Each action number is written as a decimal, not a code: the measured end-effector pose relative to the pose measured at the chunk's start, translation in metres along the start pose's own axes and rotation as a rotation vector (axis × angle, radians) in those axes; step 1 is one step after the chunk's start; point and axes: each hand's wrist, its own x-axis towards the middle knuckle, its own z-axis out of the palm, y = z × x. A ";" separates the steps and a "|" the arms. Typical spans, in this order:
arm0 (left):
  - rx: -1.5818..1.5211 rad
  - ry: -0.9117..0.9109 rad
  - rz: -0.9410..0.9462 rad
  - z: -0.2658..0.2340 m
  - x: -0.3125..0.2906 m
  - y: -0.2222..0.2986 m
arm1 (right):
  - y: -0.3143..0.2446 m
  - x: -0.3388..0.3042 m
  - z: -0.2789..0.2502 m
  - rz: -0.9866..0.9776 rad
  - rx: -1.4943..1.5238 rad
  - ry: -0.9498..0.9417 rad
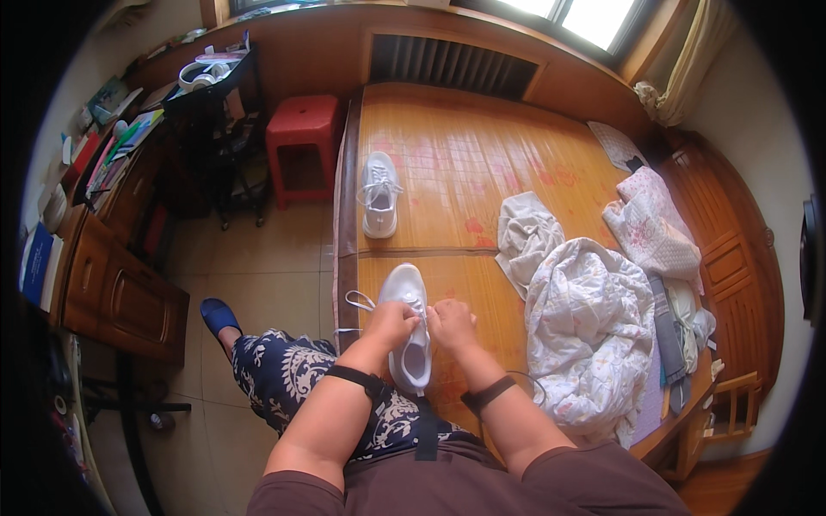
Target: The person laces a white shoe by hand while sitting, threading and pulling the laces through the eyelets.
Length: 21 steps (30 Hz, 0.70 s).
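A white lace-up sneaker (403, 280) lies before me on the bamboo mat (469, 198), its toe pointing away. My left hand (393, 323) is closed at the left side of its eyelets, the fingers pinched on the lace. Close against the opposite side, my right hand (453, 323) also pinches at the lacing; the fingertips partly hide what they grip. A loose white shoelace (360, 300) loops out to the left of the shoe. Farther off stands the matching white sneaker (379, 196), laced, with its heel toward me.
To the right are a crumpled floral quilt (589, 335), a beige cloth (528, 236) and a pink patterned pillow (651, 219). A red plastic stool (303, 146) stands past the bed's left edge. Far left is a wooden desk (125, 297) with books; headphones (200, 77) lie beyond.
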 end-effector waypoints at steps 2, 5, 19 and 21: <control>0.020 0.012 0.000 0.002 0.001 -0.002 | 0.003 -0.005 0.008 -0.040 -0.032 -0.010; -0.011 0.022 0.005 0.004 0.001 -0.003 | 0.013 -0.008 0.019 0.004 0.179 0.139; 0.049 0.012 -0.044 0.001 -0.001 0.005 | 0.037 0.006 -0.013 0.094 -0.122 0.677; 0.053 0.011 -0.046 0.000 -0.001 0.003 | 0.020 0.004 -0.003 -0.029 -0.046 0.493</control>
